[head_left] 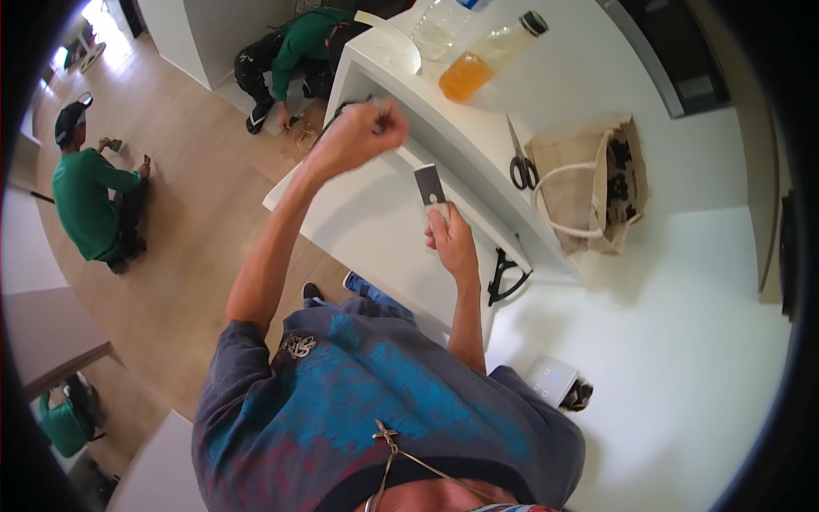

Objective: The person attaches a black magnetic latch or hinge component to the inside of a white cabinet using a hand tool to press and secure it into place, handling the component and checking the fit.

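At frame centre my right hand point(452, 243) pinches a scraper point(430, 185) blade-up against the white counter point(375, 222), angled as if to shave its face, while my left hand point(363, 132), fisted, grips something thin I cannot identify.

Light wood floor point(196, 213), white counter point(682, 341), white cabinet point(183, 30), bright daylight.

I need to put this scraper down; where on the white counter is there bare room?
Bare: the white counter between the burlap bag and the small white panel. Crowded: the raised ledge with scissors and two bottles.
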Available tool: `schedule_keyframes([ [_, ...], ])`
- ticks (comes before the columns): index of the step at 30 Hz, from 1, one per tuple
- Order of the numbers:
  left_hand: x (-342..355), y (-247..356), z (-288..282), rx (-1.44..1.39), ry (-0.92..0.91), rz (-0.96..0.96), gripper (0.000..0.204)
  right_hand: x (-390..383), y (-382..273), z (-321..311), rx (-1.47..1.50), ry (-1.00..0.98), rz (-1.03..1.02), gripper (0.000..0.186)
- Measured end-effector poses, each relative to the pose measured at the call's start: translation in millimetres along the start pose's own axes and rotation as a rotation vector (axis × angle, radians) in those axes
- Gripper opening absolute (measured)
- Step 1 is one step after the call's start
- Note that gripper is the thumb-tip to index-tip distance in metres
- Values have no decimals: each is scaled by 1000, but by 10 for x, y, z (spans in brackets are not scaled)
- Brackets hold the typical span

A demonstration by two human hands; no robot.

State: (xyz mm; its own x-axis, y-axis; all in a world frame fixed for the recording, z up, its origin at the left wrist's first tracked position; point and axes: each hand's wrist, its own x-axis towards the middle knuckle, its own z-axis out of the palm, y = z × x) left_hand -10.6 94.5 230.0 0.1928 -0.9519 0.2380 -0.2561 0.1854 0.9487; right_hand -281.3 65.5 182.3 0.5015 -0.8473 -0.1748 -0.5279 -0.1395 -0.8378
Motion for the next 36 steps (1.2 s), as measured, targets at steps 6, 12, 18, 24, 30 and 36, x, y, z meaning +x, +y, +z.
schedule_keyframes([
  [6, 760, 815, -92, 465, 138, 277, 16, -87, -213, 88, 39, 39, -25, 29],
  [12, 1151, 640, -8, 666, 270, 493, 21, -225, -251, 194, 77, 22, -25, 30],
  [18, 697, 429, 40, 309, 685, 472, 12, -188, -197, 110, 79, 26, 66, 27],
  [24, 42, -706, 282, -553, 619, -18, 30, -25, -121, 101, 37, -19, 22, 27],
  [30, 541, -677, 519, -1100, 663, -59, 39, 190, -377, 131, -39, -79, -25, 27],
  [36, 533, -1043, 579, -1167, 703, -5, 35, 280, -393, 86, -62, -146, -37, 27],
])
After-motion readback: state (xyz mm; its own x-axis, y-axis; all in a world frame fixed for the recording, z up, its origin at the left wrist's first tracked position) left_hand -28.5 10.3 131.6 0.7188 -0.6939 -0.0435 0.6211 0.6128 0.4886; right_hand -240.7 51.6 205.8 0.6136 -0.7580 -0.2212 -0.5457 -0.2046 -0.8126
